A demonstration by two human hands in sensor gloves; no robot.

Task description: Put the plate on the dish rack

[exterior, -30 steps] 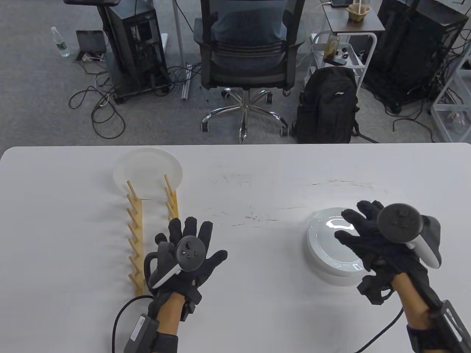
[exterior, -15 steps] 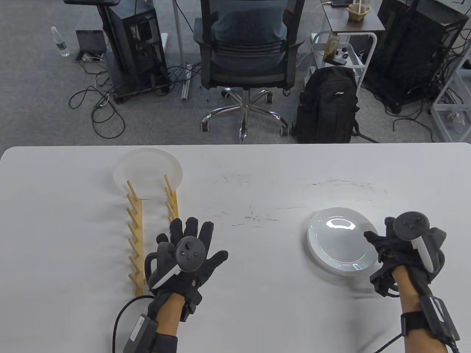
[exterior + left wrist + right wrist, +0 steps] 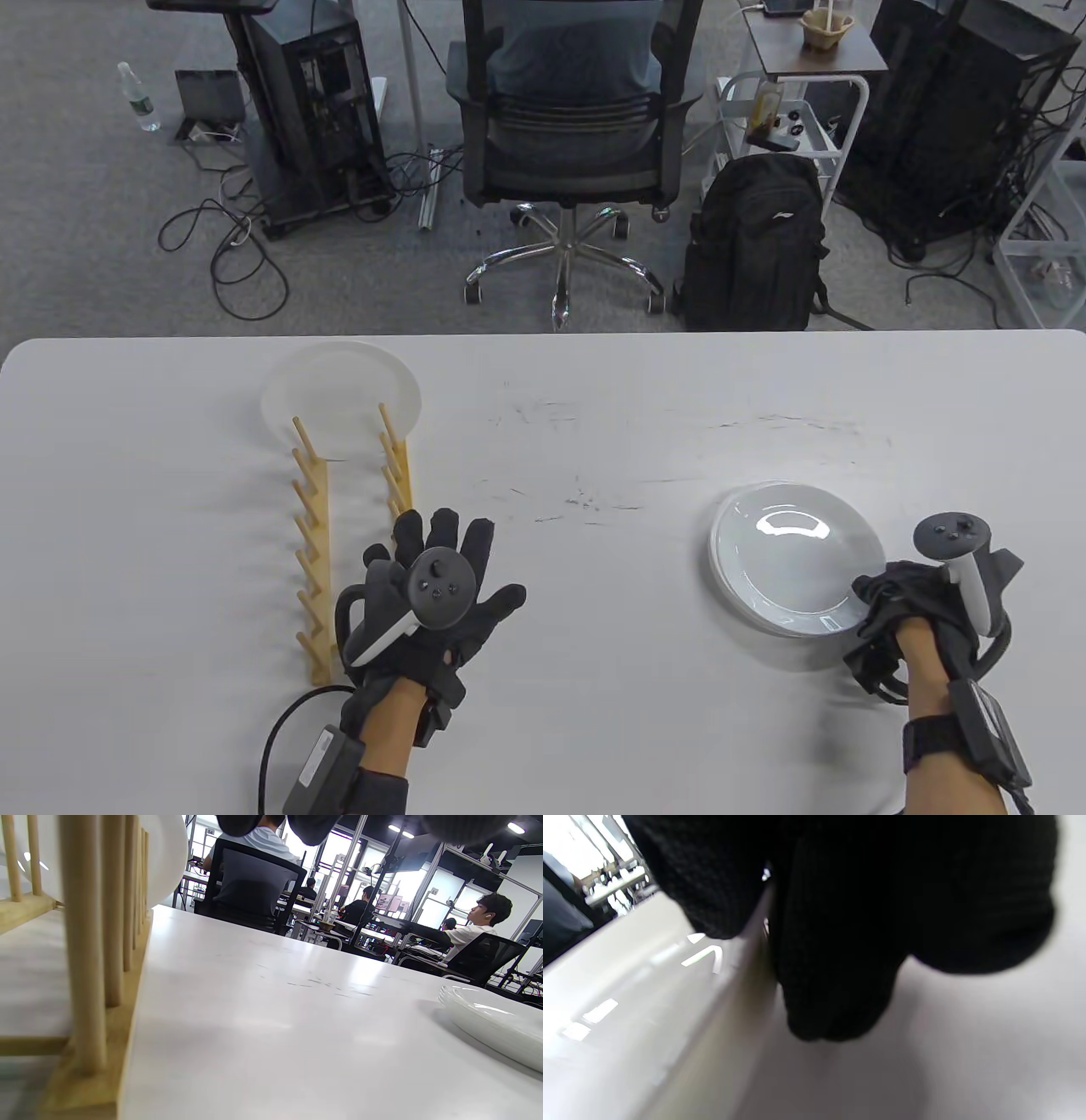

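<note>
A stack of white plates (image 3: 789, 556) lies on the table's right side. My right hand (image 3: 874, 594) grips the top plate's near-right rim, and that plate sits a little askew on the stack. In the right wrist view my gloved fingers (image 3: 840, 921) curl over the plate rim (image 3: 670, 1018). The wooden dish rack (image 3: 312, 543) stands at the left, with a white plate (image 3: 339, 395) upright in its far slots. My left hand (image 3: 441, 552) rests flat and spread on the table just right of the rack, holding nothing. The left wrist view shows the rack pegs (image 3: 85, 963) and the stack (image 3: 496, 1022).
The white table (image 3: 594, 696) stretches between the rack and the stack. Beyond its far edge stand an office chair (image 3: 564, 127) and a black backpack (image 3: 755, 246).
My right hand drew back from above the stack to its near-right edge and took hold of the top plate's rim, shifting that plate slightly. My left hand stayed put.
</note>
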